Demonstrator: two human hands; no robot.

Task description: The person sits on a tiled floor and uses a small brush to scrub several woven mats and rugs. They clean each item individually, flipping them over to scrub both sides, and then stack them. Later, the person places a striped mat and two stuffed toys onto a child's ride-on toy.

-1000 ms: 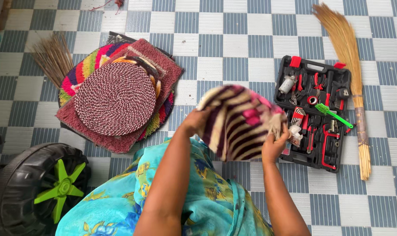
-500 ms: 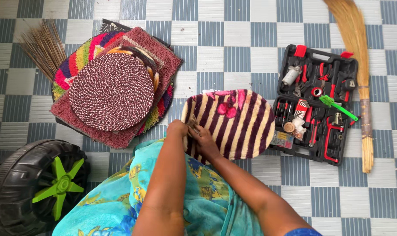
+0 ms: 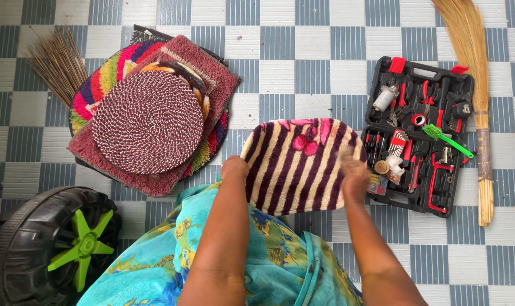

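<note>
From the head camera: the striped mat (image 3: 303, 167) sits mid-frame, spread on the tiled floor (image 3: 291, 73) in front of my lap. My left hand (image 3: 235, 168) pinches its left edge, my right hand (image 3: 354, 175) is blurred on the right edge — can't tell its grip. Best to keep both edges taut and flat, clear of the toolbox (image 3: 419, 133) just to the right.

Both hands (image 3: 235, 168) on striped mat (image 3: 300, 164)
</note>
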